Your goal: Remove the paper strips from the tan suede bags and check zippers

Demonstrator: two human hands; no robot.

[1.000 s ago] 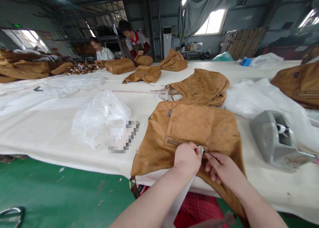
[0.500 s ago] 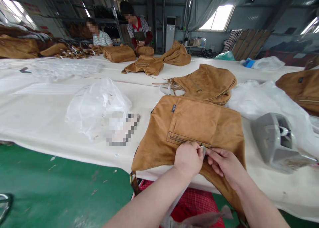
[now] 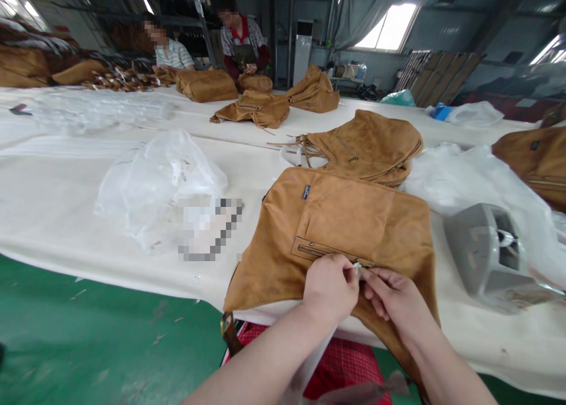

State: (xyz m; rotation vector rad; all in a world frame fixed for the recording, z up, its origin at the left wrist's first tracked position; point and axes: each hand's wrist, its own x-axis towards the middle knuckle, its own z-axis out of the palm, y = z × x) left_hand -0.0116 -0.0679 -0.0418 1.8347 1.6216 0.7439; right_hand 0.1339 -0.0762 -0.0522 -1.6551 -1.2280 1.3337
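A tan leather bag point(image 3: 345, 210) lies flat on the table right before me, its front zipper pocket facing up. My left hand point(image 3: 331, 286) is closed in a pinch on a small whitish wrapping scrap point(image 3: 356, 266) at the right end of the zipper point(image 3: 312, 250). My right hand point(image 3: 391, 290) meets it there, thumb and index finger pinched at the same scrap, other fingers curled. The zipper pull is mostly hidden by the fingertips. From the bag's lower left corner a strap with a metal buckle point(image 3: 227, 328) hangs over the table edge.
A grey tape dispenser point(image 3: 480, 257) stands on the right, beside clear plastic bags point(image 3: 469, 178). Crumpled plastic point(image 3: 159, 187) lies to the left. Behind sits another tan bag point(image 3: 367, 142). Two people point(image 3: 245, 45) work across the white table point(image 3: 57, 204).
The view has shifted slightly. Both hands stay together at the zipper end, and the whitish scrap between the fingertips now shows less of its length.
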